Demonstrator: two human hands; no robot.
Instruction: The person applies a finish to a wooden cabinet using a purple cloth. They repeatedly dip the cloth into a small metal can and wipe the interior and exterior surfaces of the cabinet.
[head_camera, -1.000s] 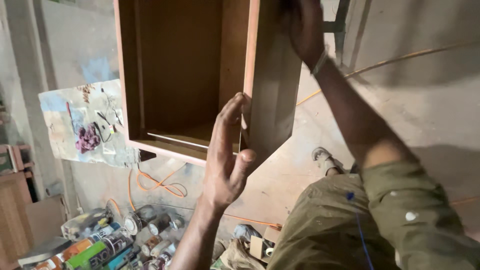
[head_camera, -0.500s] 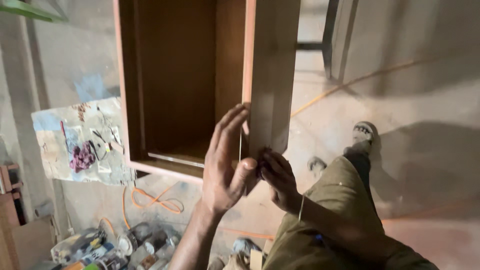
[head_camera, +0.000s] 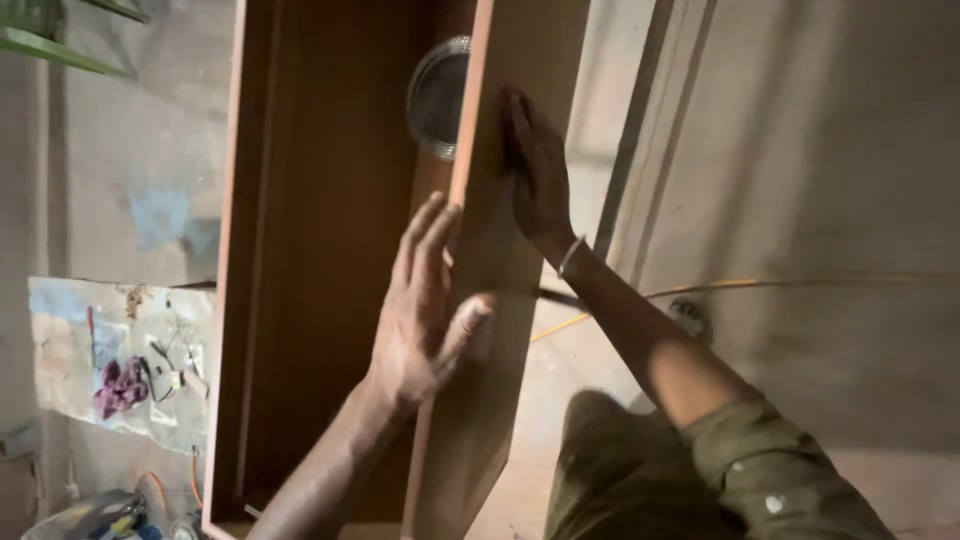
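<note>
The tall orange-brown wooden cabinet box (head_camera: 330, 250) runs past the top and bottom edges, and its side panel half hides a round clear glass dish (head_camera: 437, 95). The left hand (head_camera: 420, 310) clasps the panel's front edge, fingers spread; the right hand (head_camera: 538, 165) lies flat and open on its outer face.

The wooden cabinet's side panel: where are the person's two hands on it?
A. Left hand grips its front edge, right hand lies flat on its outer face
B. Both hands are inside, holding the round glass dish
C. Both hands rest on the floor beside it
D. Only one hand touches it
A: the left hand wraps the side panel at its edge, thumb outside, while the right hand presses flat on the outer face higher up.
</note>
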